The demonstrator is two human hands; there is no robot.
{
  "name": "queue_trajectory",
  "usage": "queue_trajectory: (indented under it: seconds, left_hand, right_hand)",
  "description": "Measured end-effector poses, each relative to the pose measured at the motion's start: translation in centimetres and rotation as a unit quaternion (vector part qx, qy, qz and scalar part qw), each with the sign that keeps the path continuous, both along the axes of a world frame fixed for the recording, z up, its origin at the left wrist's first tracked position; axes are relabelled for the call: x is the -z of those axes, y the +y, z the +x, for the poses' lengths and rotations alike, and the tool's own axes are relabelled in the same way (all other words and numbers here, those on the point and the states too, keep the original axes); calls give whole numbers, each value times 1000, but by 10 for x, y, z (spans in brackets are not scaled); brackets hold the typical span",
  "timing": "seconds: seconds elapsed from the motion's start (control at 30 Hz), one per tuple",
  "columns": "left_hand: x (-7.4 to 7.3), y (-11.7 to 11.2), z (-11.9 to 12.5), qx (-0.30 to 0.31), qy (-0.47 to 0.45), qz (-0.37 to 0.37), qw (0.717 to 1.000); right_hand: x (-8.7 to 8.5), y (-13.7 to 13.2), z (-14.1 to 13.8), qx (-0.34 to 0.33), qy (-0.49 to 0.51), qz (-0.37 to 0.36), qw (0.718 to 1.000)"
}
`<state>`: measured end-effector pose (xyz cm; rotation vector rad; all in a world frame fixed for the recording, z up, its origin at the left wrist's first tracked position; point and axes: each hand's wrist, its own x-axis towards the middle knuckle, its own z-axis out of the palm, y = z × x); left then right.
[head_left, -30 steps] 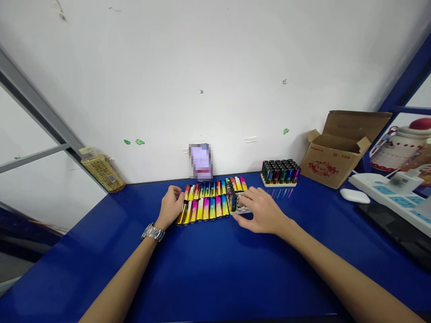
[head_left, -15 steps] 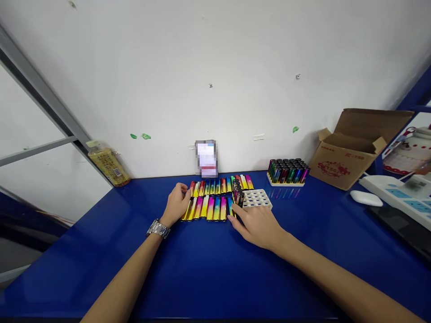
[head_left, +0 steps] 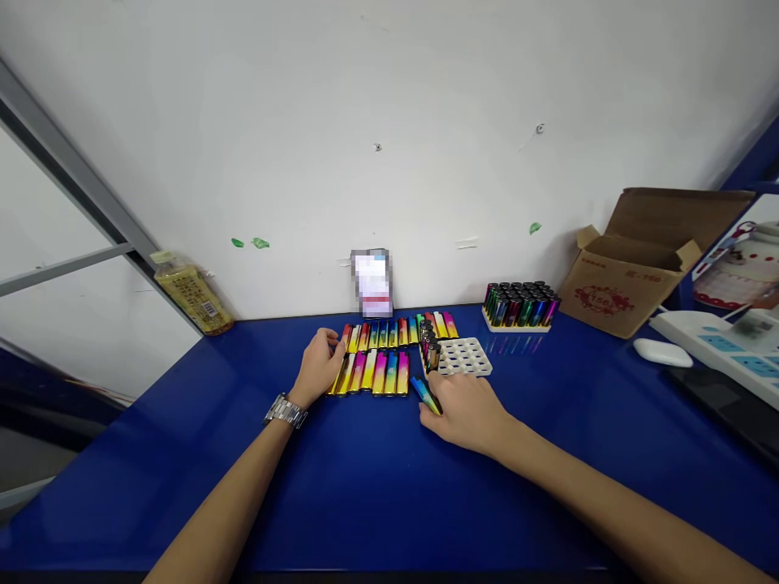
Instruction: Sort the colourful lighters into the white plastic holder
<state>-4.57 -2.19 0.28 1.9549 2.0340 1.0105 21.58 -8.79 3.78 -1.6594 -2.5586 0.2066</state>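
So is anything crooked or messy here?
One lighter sits slanted, pinched by the right hand, out of line with the neat rows. The bottle at the far left leans tilted against the wall.

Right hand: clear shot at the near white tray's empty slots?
Probably yes: right hand, pinching a lighter, sits just before the white tray; nothing lies between, and standing lighters fill only its left edge.

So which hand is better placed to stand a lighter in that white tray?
Probably the right hand: it pinches a lighter just in front of the tray. The left hand rests at the far end of the rows, away from the tray.
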Motion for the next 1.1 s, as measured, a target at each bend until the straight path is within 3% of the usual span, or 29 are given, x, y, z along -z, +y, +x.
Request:
queue_trajectory:
  seconds: [0.13,0.27,0.33,0.47,0.53,0.6,0.77,0.9,1.1]
  left_hand:
    - [-1,-2,0,5,5,-1,1000]
    - [-1,-2,0,4,8,-4,1000]
    - [0,-2,0,4,7,-3,1000]
    - [0,-1,0,4,5,-2,1000]
    - [0,-1,0,5,5,-4,1000]
    - [0,-1,0,6,4,-6,1000]
    - [0,-1,0,7,8,-9,1000]
    - [1,-1,0,9,13,-4,1000]
    - [0,-1,0,10,13,-4,1000]
  right_hand:
    - [2,10,17,-118,77,-54,988]
    - [7,16,31,-172,268,-115,941]
    - [11,16,32,-168,398,-142,891]
    - [17,19,26,-114,640,-164,742]
    - [17,24,25,-61,715,-166,676]
    - [16,30,26,-15,752,-180,634]
    - [10,37,32,89,765,-257,584]
    - [8,36,29,189,767,-246,561]
    - [5,34,27,196,751,-278,566]
